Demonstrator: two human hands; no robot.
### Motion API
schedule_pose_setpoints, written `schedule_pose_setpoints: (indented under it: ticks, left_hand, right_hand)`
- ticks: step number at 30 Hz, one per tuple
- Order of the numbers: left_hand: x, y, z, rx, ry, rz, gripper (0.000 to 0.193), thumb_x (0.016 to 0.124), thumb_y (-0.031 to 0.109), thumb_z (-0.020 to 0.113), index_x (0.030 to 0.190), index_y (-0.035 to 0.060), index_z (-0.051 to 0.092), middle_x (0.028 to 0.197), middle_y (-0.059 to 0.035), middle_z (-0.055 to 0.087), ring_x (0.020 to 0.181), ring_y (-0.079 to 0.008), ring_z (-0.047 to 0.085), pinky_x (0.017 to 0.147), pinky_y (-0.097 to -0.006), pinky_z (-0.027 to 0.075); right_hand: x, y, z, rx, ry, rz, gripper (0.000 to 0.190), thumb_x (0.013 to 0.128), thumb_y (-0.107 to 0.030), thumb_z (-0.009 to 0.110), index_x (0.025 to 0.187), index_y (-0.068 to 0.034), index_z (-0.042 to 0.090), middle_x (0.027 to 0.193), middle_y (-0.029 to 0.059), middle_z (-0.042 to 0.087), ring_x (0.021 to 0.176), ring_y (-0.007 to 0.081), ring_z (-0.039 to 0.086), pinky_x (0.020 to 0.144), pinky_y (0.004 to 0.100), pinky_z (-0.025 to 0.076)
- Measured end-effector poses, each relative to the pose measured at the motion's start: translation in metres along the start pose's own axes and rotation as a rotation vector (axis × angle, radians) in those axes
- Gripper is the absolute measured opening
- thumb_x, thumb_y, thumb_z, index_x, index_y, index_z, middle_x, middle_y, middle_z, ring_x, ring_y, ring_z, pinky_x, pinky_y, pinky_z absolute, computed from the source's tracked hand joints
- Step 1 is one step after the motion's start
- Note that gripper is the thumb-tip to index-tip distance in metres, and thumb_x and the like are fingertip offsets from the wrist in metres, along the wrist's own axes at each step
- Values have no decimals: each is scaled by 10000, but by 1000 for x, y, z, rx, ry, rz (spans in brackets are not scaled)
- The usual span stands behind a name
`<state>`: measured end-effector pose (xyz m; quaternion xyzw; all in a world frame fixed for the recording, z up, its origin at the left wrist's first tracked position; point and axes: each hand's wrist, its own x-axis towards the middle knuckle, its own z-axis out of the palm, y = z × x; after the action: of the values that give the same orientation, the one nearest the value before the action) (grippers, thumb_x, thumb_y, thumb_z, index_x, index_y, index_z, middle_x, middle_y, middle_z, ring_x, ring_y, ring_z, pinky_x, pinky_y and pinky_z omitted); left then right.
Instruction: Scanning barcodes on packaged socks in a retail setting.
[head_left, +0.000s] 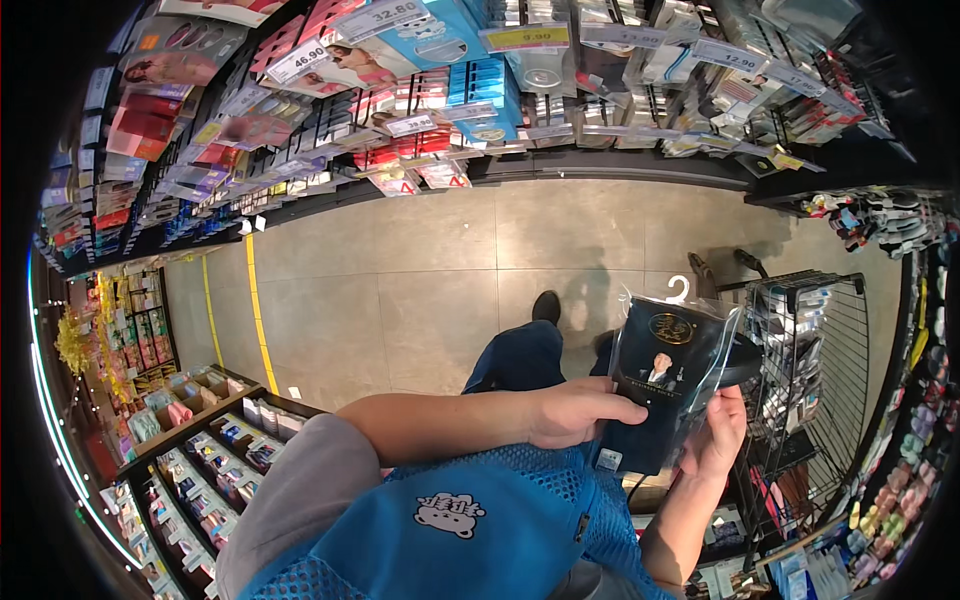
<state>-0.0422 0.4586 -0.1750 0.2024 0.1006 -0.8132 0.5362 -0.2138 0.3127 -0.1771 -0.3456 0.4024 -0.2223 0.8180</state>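
Observation:
A clear plastic packet of dark socks (649, 375) is held up in front of my body, tilted slightly. Its dark card bears a gold emblem, writing and a small portrait, and a white plastic hook (678, 289) sticks out at the top. My left hand (574, 412) grips the packet's left edge, with the thumb lying across the front. My right hand (716, 431) pinches the lower right edge of the clear wrapping. The fingers behind the packet are partly hidden.
A black wire cart (847, 375) holding packaged goods stands close on the right; another person's feet (701, 270) are beyond it. Hanging racks of packaged hosiery (420, 97) line the far side. Bins of packaged goods (202, 457) stand at lower left, sock displays (892, 217) at right.

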Motion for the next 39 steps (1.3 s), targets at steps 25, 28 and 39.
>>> schedule_pose_setpoints:
  ticks: [25,28,39]
  left_hand:
    - [86,-14,-93,139,135,82,363,974,74,601,1330,18,555,1314,-48,605,1208,-129,542,1068,-331,391]
    - [123,-21,-134,182,201,98,378,976,71,591,1346,9,541,1334,-57,596,1231,-138,533,1085,-341,384]
    - [262,13,-301,260,221,465,359,961,62,580,1317,23,549,1216,-35,637,1123,-123,579,1001,-311,447]
  right_hand:
    - [58,53,-91,3,-79,134,967,661,-244,816,1446,68,347,1011,85,509,814,203,585,650,338,557]
    - [101,82,-133,-47,-125,20,958,632,-310,812,1430,27,403,1104,95,540,907,238,575,733,393,517]
    - [277,188,-226,13,-627,-66,939,643,-456,750,1423,-2,491,1500,261,423,1338,386,469,1080,491,361]
